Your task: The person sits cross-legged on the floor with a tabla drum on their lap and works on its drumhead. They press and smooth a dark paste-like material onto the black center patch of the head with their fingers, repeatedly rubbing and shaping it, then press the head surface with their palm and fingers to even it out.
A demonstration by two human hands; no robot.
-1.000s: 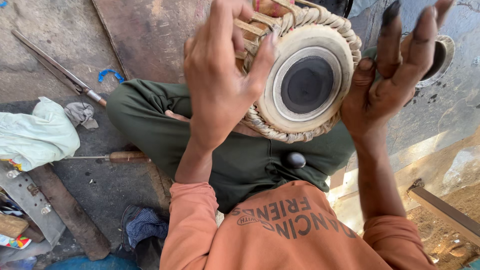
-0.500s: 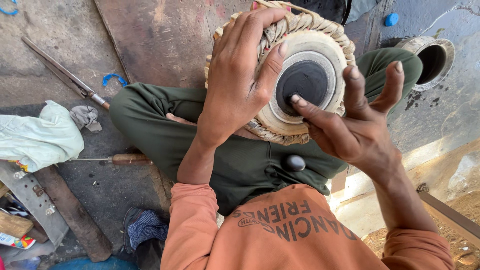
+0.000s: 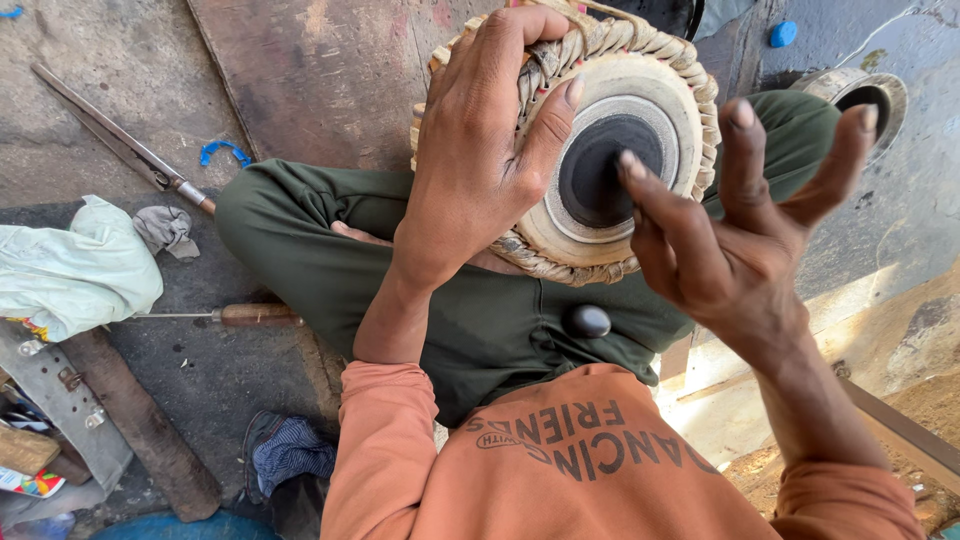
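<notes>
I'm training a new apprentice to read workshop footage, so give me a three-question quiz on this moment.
1. True or false: the left hand grips the braided rim of the small drum.
2. Which describes the right hand? A) fingers spread, index fingertip over the drum's black centre; B) holding a hammer; C) flat on the floor.
3. Fill in: the dark oval stone rests on the person's ____.

Key: 1 true; 2 A; 3 lap.

Cream drum (image 3: 640, 90) (black centre), olive trousers (image 3: 480, 330), orange shirt (image 3: 560, 470)
</notes>
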